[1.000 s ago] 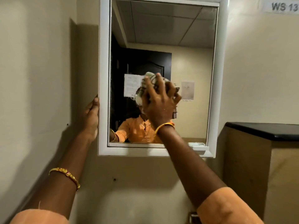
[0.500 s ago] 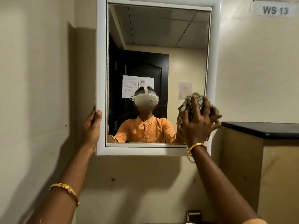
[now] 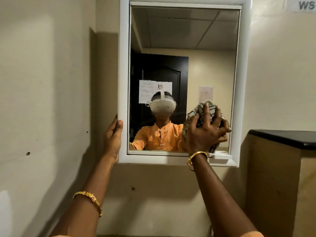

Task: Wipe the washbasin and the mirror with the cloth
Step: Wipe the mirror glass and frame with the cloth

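A white-framed mirror (image 3: 123,65) hangs on the beige wall straight ahead. My right hand (image 3: 204,134) grips a bunched checked cloth (image 3: 196,113) and presses it against the glass at the lower right of the mirror. My left hand (image 3: 112,137) holds the lower left edge of the frame, thumb on its front face. The washbasin is out of view. The glass reflects a person in an orange top wearing a white headset.
A dark-topped counter (image 3: 287,138) on a tan cabinet stands to the right of the mirror. A small white ledge (image 3: 221,156) juts from the frame's bottom right. A wall corner lies left of the mirror. A label (image 3: 306,5) is stuck at the upper right.
My right hand carried the cloth from the middle of the glass to the lower right, then shifted slightly left. My left hand stayed on the frame's left edge.
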